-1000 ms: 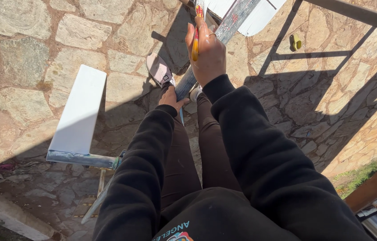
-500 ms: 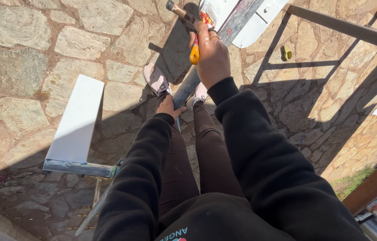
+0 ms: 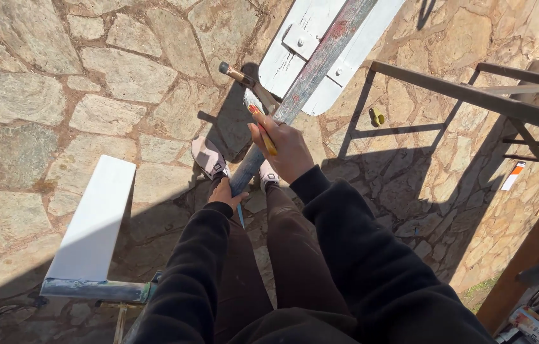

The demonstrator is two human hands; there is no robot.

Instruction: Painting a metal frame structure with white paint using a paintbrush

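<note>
— What is each hand doing?

— The right hand (image 3: 288, 150) is clenched around a hammer (image 3: 250, 95) with a red and yellow handle, its head raised over a long grey metal bar (image 3: 311, 79). The left hand (image 3: 223, 191) grips that bar lower down, just by the knees.

— Where does the bar lie?

— It runs from between the shoes (image 3: 209, 158) up across a white board (image 3: 320, 44) on the stone floor (image 3: 59, 70). Left of the bar lies a white panel (image 3: 94, 220); right of it, a dark metal frame (image 3: 473, 95).

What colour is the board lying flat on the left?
White, seen clearly in the head view: the flat board on the stone paving.
</note>
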